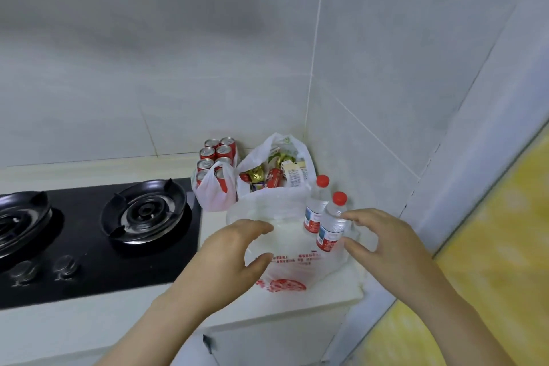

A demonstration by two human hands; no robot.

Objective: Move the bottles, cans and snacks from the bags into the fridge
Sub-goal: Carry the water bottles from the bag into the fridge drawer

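Three plastic bags stand in the corner of the counter [89, 324], right of the gas stove [98, 235]. The rear left bag [212, 196] holds upright red cans [224, 151]. The rear right bag [294, 154] holds mixed snacks [258, 174]. The front bag [282, 273], white with red print, holds two water bottles [329, 227] with red caps, both upright at its right side. The fridge is not in view.

Left hand [237, 246]: open, fingers curved, at the left rim of the front bag, gripping nothing. Whether the fingertips touch the plastic cannot be told, because the film is translucent and blurred.

Right hand [383, 241]: open, thumb and fingers spread on either side of the nearer bottle, touching it or nearly so, not closed on it.

Step in hand: removal of the bottles from the front bag.

Recommended procedure:
1. Hold the bag rim down with the left hand so the bag does not lift with the bottle.
2. Close the right hand around the label band of the nearer bottle, not the cap.
3. Lift straight up, clear of the rim and of the second bottle just behind it.
4. Keep the bag away from the counter edge; it lies close to it.
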